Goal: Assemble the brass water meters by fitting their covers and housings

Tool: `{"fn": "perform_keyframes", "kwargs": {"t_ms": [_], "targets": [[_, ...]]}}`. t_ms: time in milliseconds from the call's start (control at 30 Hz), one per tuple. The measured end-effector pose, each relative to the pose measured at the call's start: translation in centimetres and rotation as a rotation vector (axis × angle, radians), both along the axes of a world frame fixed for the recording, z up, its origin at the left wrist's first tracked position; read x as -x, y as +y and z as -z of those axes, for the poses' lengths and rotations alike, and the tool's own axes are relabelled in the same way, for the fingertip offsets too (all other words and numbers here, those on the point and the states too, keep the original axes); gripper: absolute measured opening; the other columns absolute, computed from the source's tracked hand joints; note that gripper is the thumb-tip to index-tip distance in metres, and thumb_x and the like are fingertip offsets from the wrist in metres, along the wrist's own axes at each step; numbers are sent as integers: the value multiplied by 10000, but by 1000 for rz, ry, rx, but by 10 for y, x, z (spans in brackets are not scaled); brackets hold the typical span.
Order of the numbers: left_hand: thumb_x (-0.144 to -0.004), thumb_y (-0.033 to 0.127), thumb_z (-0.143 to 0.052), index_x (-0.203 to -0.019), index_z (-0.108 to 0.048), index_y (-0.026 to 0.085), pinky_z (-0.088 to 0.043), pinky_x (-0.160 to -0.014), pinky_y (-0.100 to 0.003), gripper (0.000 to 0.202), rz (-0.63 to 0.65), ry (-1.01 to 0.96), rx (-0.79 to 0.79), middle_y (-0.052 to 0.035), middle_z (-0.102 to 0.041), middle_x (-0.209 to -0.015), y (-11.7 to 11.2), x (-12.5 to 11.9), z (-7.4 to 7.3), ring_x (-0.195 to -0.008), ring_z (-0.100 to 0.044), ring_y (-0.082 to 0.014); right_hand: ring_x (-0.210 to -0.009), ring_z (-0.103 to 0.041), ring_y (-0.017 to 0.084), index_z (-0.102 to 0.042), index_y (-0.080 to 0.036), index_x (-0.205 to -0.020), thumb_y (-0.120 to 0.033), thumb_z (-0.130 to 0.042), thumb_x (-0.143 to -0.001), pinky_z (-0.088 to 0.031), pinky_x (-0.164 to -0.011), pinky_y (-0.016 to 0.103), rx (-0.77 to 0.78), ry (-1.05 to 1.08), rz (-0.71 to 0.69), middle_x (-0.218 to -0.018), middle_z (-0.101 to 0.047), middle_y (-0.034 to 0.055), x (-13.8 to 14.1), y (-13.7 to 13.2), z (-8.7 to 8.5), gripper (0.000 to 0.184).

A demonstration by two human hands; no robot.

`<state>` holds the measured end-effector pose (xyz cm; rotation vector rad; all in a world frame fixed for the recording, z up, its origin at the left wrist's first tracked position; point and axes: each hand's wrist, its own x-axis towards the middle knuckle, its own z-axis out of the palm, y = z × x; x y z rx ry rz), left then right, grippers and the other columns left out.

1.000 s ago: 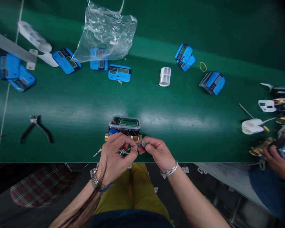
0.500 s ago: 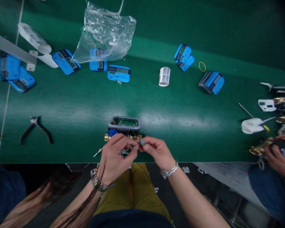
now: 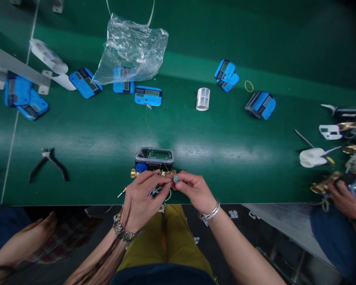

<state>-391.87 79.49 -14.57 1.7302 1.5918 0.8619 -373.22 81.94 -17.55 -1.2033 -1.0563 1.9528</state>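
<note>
Both my hands meet at the table's front edge, just in front of a brass-bodied meter point(image 3: 133, 173) with a black box, a clear lid and a green circuit board point(image 3: 158, 153). My right hand point(image 3: 195, 192) pinches a small pale-blue piece point(image 3: 175, 179) between thumb and fingers. Against it, my left hand point(image 3: 146, 190) has thumb and fingertips pinched together; what lies between them is too small to make out. White cables point(image 3: 167, 194) loop below the fingers. A blue round cap point(image 3: 141, 168) shows on the meter's left side.
Pliers point(image 3: 47, 164) lie at left. Behind are several blue meter covers point(image 3: 148, 96), a clear plastic bag point(image 3: 136, 49), a label roll point(image 3: 203, 99) and a rubber band point(image 3: 249, 86). At right, a co-worker's hand point(image 3: 348, 200) holds a brass meter; another person's arm point(image 3: 26, 241) is lower left.
The view has shifted slightly. My left fingertips have straightened a little toward the pale-blue piece, and more of the white cable loop shows beneath. The person's hand at left has moved up and left.
</note>
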Motion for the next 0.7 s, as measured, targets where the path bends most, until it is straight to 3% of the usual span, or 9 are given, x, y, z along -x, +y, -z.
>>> {"fn": "perform_keyframes", "kwargs": {"t_ms": [200, 367, 500, 600, 700], "targets": [[-873, 197, -712, -902, -731, 250, -515, -772, -242, 64, -62, 7, 40, 40, -753, -887, -2, -3, -3, -840, -666, -119, -835, -601, 135, -784, -235, -972, -434, -735, -840, -450, -792, 291, -29, -57, -32, -895, -708, 25, 3, -3, 3, 243], [-886, 178, -683, -1089, -745, 252, -523, -861, -266, 224, -14, 11, -7, -13, -726, -1017, -5, -2, -1, -965, -661, -142, -685, -543, 107, -757, -197, -897, -503, -703, -845, -444, -684, 265, 53, -10, 6, -741, -663, 2, 5, -2, 1, 315], [-920, 150, -634, -1234, -690, 288, -510, -917, -251, 348, 32, -3, 20, -5, -716, -1106, -6, 2, 3, -1051, -651, -134, -679, -525, 103, -735, -180, -829, -526, -706, -832, -434, -675, 260, 52, -19, 6, -731, -651, 1, 5, 0, 2, 347], [-917, 186, -669, -1198, -688, 324, -505, -936, -216, 313, -27, -10, 54, 50, -741, -1121, -7, 3, 5, -1045, -676, -109, -710, -542, 109, -749, -181, -845, -516, -718, -825, -435, -697, 265, 50, -13, -6, -758, -665, 5, 3, 0, 2, 337], [-905, 215, -697, -1114, -683, 304, -520, -860, -185, 228, -97, -53, 99, 78, -757, -1059, -9, 0, 4, -939, -708, -86, -735, -565, 118, -774, -194, -907, -489, -740, -812, -458, -738, 280, 63, 14, 2, -807, -701, 15, 2, 1, -1, 312]]}}
